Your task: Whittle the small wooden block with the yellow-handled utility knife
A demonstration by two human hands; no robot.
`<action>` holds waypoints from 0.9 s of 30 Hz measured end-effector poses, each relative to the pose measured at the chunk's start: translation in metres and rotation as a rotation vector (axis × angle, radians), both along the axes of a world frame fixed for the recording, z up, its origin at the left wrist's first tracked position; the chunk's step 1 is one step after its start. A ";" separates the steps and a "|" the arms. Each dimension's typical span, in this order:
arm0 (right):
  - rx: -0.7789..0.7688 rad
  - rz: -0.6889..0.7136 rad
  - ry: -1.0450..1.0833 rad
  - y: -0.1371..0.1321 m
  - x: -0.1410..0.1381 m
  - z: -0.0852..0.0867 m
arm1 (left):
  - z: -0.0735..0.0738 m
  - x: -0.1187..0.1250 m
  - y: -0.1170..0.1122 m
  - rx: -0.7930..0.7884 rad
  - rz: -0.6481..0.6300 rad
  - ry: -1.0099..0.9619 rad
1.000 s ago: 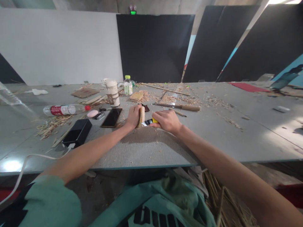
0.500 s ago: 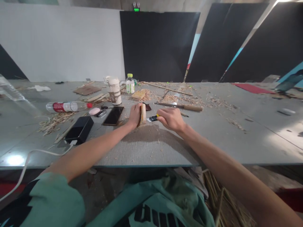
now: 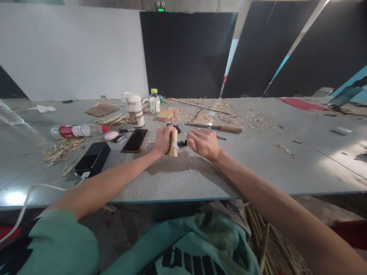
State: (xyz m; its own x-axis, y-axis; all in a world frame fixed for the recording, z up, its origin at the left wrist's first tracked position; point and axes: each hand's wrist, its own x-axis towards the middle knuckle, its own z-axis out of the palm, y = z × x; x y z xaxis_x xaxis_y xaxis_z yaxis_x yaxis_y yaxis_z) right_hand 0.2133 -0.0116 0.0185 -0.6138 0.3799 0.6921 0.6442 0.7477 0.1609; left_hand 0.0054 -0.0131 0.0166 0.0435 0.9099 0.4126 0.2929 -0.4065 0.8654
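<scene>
My left hand [image 3: 163, 140] is closed around a short block of wood [image 3: 174, 142], which stands on edge on the grey table. In my right hand [image 3: 204, 143] is a black and yellow utility knife [image 3: 182, 143], fingers wrapped round its handle. Its blurred blade meets the right face of the wood, near the lower part. Just behind the wood lies a small dark piece [image 3: 177, 129], partly hidden. A long blade with a wooden handle [image 3: 231, 129] rests beyond my right hand.
Left of my hands lie a phone [image 3: 134, 140], a black box [image 3: 93, 158] with a white cable, and a plastic bottle [image 3: 77, 131] on its side. Farther back stand a paper cup [image 3: 135, 110] and a green-capped bottle [image 3: 155, 102]. Wood shavings [image 3: 200, 115] cover the far table.
The knife has moved left, so its blade now touches the wood instead of sitting just right of it. My left hand still grips the wood. The whole view has shifted slightly.
</scene>
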 end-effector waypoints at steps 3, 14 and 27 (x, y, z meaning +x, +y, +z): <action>0.012 -0.064 0.056 0.002 0.003 0.004 | -0.001 0.005 -0.004 0.058 -0.007 -0.004; -0.117 0.064 -0.065 0.001 0.003 0.000 | -0.008 0.000 0.012 -0.006 0.163 -0.043; 0.139 0.002 0.072 0.005 0.007 0.001 | -0.001 0.005 -0.006 0.068 0.021 0.029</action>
